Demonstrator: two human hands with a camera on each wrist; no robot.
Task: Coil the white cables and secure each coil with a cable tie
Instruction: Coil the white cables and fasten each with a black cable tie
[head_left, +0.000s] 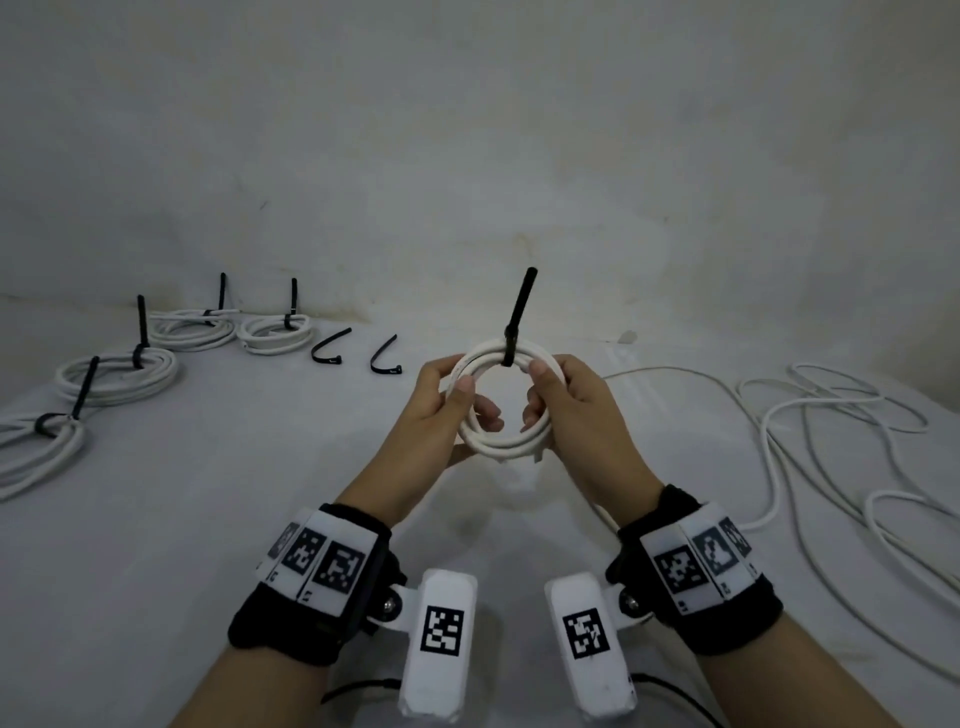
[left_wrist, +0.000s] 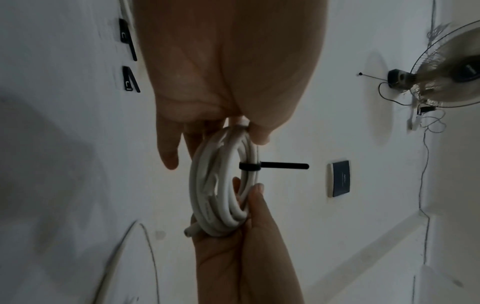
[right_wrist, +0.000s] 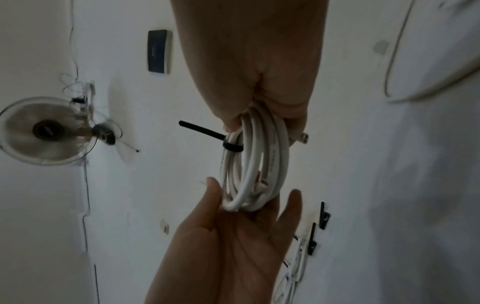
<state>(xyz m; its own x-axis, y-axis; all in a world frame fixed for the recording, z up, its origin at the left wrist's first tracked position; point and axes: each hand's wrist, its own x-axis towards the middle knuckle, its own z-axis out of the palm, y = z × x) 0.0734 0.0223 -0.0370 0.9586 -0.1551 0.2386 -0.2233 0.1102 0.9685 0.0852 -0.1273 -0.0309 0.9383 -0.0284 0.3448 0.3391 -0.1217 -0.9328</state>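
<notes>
A white cable coil (head_left: 500, 448) is held upright above the white surface, in the middle of the head view. A black cable tie (head_left: 519, 306) is wrapped round its top, with the tail sticking straight up. My left hand (head_left: 475, 402) grips the coil's left side, thumb in front and fingers curled through the ring. On the other side my right hand (head_left: 537, 395) grips it the same way. The left wrist view shows the coil (left_wrist: 221, 195) edge-on with the tie (left_wrist: 283, 165) pointing sideways. The right wrist view shows the coil (right_wrist: 259, 164) and tie (right_wrist: 202, 130) as well.
Several tied white coils (head_left: 117, 371) lie in a row at the left. Two loose black ties (head_left: 330, 348) lie behind my left hand. Loose white cable (head_left: 831, 431) sprawls over the right side. A wall fan (left_wrist: 454, 67) and a dark wall plate (left_wrist: 339, 179) are on the wall.
</notes>
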